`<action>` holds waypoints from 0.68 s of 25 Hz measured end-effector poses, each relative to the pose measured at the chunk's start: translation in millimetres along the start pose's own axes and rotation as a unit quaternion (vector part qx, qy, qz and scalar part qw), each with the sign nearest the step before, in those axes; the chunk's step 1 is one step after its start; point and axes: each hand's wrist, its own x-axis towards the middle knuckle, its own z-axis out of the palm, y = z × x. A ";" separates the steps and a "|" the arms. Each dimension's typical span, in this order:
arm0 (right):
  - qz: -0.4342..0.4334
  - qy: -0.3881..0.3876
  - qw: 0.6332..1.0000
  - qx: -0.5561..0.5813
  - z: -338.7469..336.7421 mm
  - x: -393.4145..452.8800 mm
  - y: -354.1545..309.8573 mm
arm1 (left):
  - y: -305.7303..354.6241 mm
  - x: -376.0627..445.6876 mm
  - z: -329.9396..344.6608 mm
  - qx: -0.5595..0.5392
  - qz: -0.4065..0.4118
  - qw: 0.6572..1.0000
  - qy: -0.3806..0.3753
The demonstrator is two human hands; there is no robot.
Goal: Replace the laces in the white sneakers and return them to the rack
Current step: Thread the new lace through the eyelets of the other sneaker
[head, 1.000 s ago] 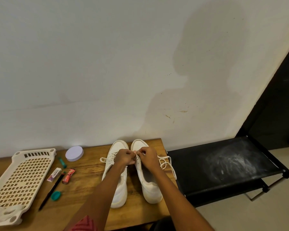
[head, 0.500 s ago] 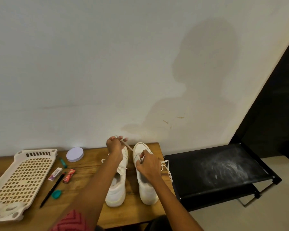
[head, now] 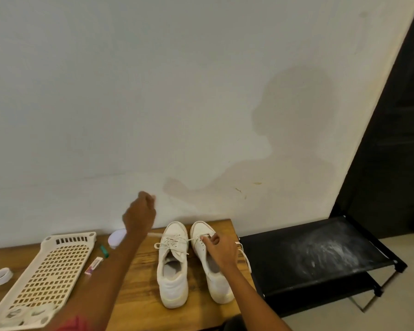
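Observation:
Two white sneakers stand side by side on the wooden table (head: 134, 297), toes toward the wall. The left sneaker (head: 172, 268) is laced, with its bow loose. My right hand (head: 222, 250) rests over the right sneaker (head: 219, 290) and pinches its upper at the eyelets. My left hand (head: 140, 213) is raised up and left of the shoes with curled fingers, drawing out a thin white lace that shows only as a faint blur. A loose lace end (head: 245, 258) hangs off the right sneaker's far side. The black shoe rack (head: 308, 261) stands directly right of the table.
A cream perforated tray (head: 58, 266) lies at the table's left, with a tape roll (head: 1, 275) beside it. A lavender lid (head: 115, 237), a teal item (head: 104, 250) and a small packet (head: 93, 265) lie between tray and shoes. The wall is close behind.
My left hand has left the right sneaker and risen up and to the left, pulling the lace with it. My right hand has stayed on the right sneaker.

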 end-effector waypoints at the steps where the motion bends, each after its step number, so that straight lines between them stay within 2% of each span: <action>1: 0.009 0.012 1.000 0.010 -0.6 1.5 -0.3 | -0.2 -9.5 17.8 0.115 0.046 0.987 -0.098; 3: 0.012 0.021 1.000 -0.008 0.5 3.6 -0.2 | 5.2 -27.5 55.7 0.293 0.127 0.924 -0.212; 4: 0.008 0.010 0.999 -0.038 2.8 5.9 1.5 | 9.5 -36.5 74.9 0.327 0.153 0.902 -0.238; 7: -0.005 -0.054 0.984 -0.169 4.6 19.4 12.3 | 14.6 -56.8 117.5 0.343 0.163 0.882 -0.279; 8: -0.010 -0.079 0.977 -0.198 2.0 24.3 15.6 | 12.2 -58.0 124.7 0.335 0.152 0.888 -0.276; 10: -0.022 -0.103 0.966 -0.235 -2.2 32.6 20.5 | 7.8 -52.9 131.0 0.272 0.104 0.923 -0.253; 13: -0.049 -0.083 0.958 -0.271 -1.9 32.5 22.9 | 8.0 -47.7 134.7 0.119 0.009 0.966 -0.230; 15: -0.040 -0.068 0.959 -0.270 0.1 30.5 22.7 | 9.7 -42.8 137.1 0.079 -0.046 0.972 -0.218; 17: -0.026 -0.061 0.963 -0.263 -1.1 30.7 24.0 | 3.5 -31.5 135.0 0.108 -0.079 0.971 -0.199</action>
